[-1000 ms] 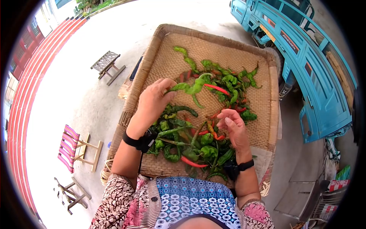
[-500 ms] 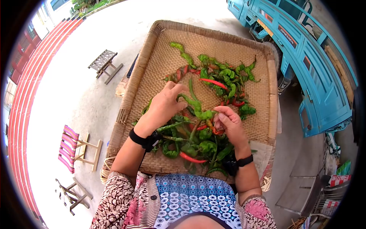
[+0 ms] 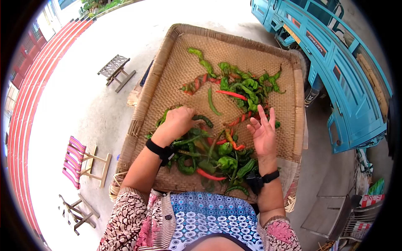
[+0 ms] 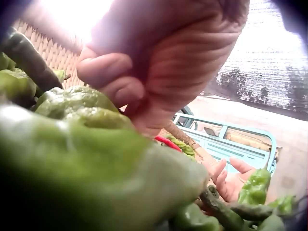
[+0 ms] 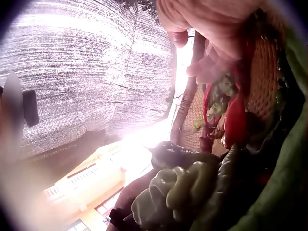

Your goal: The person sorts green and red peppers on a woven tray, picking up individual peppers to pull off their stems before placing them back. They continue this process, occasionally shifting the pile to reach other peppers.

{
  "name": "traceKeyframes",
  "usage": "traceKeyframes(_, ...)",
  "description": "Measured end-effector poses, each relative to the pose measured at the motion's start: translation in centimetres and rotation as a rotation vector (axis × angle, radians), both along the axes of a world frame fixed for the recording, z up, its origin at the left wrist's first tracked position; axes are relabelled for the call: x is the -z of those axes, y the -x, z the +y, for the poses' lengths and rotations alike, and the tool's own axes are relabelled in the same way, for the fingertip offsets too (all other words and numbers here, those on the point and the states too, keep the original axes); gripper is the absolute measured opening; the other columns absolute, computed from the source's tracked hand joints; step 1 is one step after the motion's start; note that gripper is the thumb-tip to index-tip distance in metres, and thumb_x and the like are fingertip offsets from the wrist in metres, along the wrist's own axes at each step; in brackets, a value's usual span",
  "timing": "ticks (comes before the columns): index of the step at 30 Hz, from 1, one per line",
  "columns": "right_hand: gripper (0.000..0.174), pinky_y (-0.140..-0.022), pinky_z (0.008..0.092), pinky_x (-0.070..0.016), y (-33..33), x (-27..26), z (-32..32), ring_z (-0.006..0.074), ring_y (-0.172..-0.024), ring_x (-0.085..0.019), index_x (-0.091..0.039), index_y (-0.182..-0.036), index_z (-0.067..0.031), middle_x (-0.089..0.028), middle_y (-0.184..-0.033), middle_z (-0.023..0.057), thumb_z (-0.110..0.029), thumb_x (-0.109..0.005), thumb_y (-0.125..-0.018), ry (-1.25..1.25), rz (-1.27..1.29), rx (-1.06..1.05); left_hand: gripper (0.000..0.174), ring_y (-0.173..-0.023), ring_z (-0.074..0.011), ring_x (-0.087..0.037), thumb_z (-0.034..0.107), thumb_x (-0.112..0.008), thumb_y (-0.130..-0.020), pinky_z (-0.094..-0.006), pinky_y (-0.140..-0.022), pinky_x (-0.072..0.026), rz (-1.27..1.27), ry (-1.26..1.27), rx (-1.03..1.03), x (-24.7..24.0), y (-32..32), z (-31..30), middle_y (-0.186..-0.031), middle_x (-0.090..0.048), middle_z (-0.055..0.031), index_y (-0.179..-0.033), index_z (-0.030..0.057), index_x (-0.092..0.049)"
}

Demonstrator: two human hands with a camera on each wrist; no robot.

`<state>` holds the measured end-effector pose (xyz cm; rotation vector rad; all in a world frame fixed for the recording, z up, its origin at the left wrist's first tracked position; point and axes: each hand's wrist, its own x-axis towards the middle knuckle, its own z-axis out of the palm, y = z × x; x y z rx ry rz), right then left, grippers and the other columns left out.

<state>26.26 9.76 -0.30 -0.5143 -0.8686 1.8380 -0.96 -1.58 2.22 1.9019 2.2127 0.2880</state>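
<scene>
My left hand point(image 3: 179, 121) is over the left side of the near pile of green peppers point(image 3: 227, 163), its fingers curled down. A dark green pepper point(image 3: 204, 120) shows just beside its fingertips. In the left wrist view the left hand point(image 4: 163, 57) has bent fingers above large green peppers point(image 4: 77, 103); whether it pinches one is hidden. My right hand point(image 3: 264, 136) hovers palm up over the right side of the woven tray point(image 3: 176, 67), fingers spread, holding nothing. The right wrist view shows the right hand point(image 5: 211, 29) above red peppers point(image 5: 235, 120).
A second heap of mixed peppers point(image 3: 251, 85) lies toward the tray's far right, with a slim green pepper point(image 3: 212, 101) alone near the middle. Low stools point(image 3: 75, 161) stand on the ground at left. A blue truck point(image 3: 347, 92) is parked at right.
The light green twisted pepper that was between my hands is out of both. My right hand has moved up and right and spread its fingers; my left hand has lowered to the near pile.
</scene>
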Motion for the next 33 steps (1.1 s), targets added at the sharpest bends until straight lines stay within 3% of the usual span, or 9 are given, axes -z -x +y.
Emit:
traceKeyframes(7,0.043,-0.074,0.0257,-0.0502,-0.1,0.0,-0.5,0.0136,-0.092,-0.061,-0.045,-0.137,-0.0045,-0.059,-0.123,0.0085,-0.021,-0.054,-0.098,-0.299,-0.224,-0.23,0.031,-0.089,-0.0317,-0.065,0.026,-0.062,-0.091,-0.0408,-0.071,-0.05,-0.321,-0.052,0.056,-5.1,-3.0,-0.5,-0.095,-0.067,-0.0145,-0.119,0.0136,-0.061)
traceKeyframes(11,0.043,-0.077,0.0223,-0.0461,0.3,-0.9,-1.7,0.0082,-0.091,-0.055,-0.047,-0.135,-0.0055,-0.059,-0.117,0.0036,-0.023,-0.057,-0.097,-0.393,-0.403,-0.529,0.028,-0.078,-0.0282,-0.067,0.021,-0.061,-0.093,-0.037,-0.065,-0.0515,-0.452,-0.171,0.443,-2.9,-4.0,-0.3,-0.088,-0.067,-0.014,-0.118,0.0091,-0.062)
traceKeyframes(15,0.037,-0.072,0.0198,-0.0461,0.4,-0.9,-2.1,0.0058,-0.087,-0.055,-0.055,-0.129,-0.006,-0.059,-0.105,-0.0003,-0.017,-0.062,-0.094,-0.36,-0.641,-0.615,0.029,-0.071,-0.0133,-0.061,0.019,-0.052,-0.099,-0.0279,-0.057,-0.0522,-0.828,0.15,0.341,-4.0,-5.0,-0.6,-0.085,-0.065,-0.0078,-0.123,0.0036,-0.059)
traceKeyframes(21,0.041,-0.06,0.0181,-0.0445,0.0,-1.5,-1.9,0.003,-0.074,-0.054,-0.054,-0.131,-0.008,-0.06,-0.097,-0.0029,-0.014,-0.064,-0.091,-0.315,-0.484,-0.609,0.03,-0.069,-0.0155,-0.059,0.02,-0.049,-0.101,-0.03,-0.062,-0.0512,-1.092,0.057,0.293,-3.8,-4.1,-0.6,-0.094,-0.064,-0.0118,-0.124,0.0027,-0.058)
traceKeyframes(24,0.045,-0.06,0.0187,-0.046,-0.3,-0.4,-1.1,0.0042,-0.075,-0.056,-0.051,-0.133,-0.0081,-0.063,-0.102,0.0007,-0.014,-0.065,-0.09,-0.286,-0.584,-0.566,0.027,-0.081,-0.021,-0.061,0.02,-0.052,-0.098,-0.0329,-0.07,-0.0505,-0.636,-0.255,0.15,-2.8,-2.2,-0.1,-0.106,-0.059,-0.015,-0.12,0.0053,-0.06)
traceKeyframes(26,0.047,-0.063,0.0204,-0.0484,-0.4,0.9,-0.5,0.0073,-0.079,-0.059,-0.049,-0.135,-0.0067,-0.063,-0.108,0.0046,-0.014,-0.064,-0.091,-0.209,-0.362,-0.371,0.025,-0.093,-0.0288,-0.059,0.019,-0.057,-0.094,-0.0374,-0.078,-0.0494,-0.23,-0.314,-0.078,-2.7,-0.6,-0.5,-0.113,-0.054,-0.017,-0.115,0.0069,-0.061)
traceKeyframes(27,0.048,-0.065,0.0213,-0.0496,-0.4,1.1,-0.3,0.0089,-0.081,-0.061,-0.047,-0.136,-0.006,-0.064,-0.112,0.0066,-0.014,-0.063,-0.092,-0.17,-0.251,-0.272,0.024,-0.099,-0.0349,-0.057,0.018,-0.061,-0.089,-0.0411,-0.084,-0.0473,-0.184,-0.359,-0.164,-2.2,0.0,-0.4,-0.116,-0.052,-0.0179,-0.111,0.0079,-0.062)
traceKeyframes(30,0.045,-0.071,0.0243,-0.0522,0.8,-2.2,-1.2,0.0136,-0.089,-0.064,-0.046,-0.136,-0.0038,-0.062,-0.119,0.0109,-0.016,-0.06,-0.094,-0.021,0.014,0.027,0.024,-0.099,-0.035,-0.058,0.017,-0.062,-0.088,-0.0426,-0.084,-0.0474,-0.091,-0.332,-0.206,0.1,1.8,-0.4,-0.111,-0.055,-0.0178,-0.11,0.008,-0.063)
traceKeyframes(33,0.039,-0.075,0.0265,-0.0526,-0.4,-0.5,-0.2,0.0159,-0.091,-0.065,-0.048,-0.132,-0.0033,-0.063,-0.118,0.0101,-0.016,-0.056,-0.097,-0.058,-0.038,-0.099,0.025,-0.096,-0.0358,-0.06,0.016,-0.063,-0.087,-0.0418,-0.083,-0.048,-0.134,-0.229,-0.126,1.1,2.9,-0.1,-0.097,-0.062,-0.0166,-0.109,0.0051,-0.064)
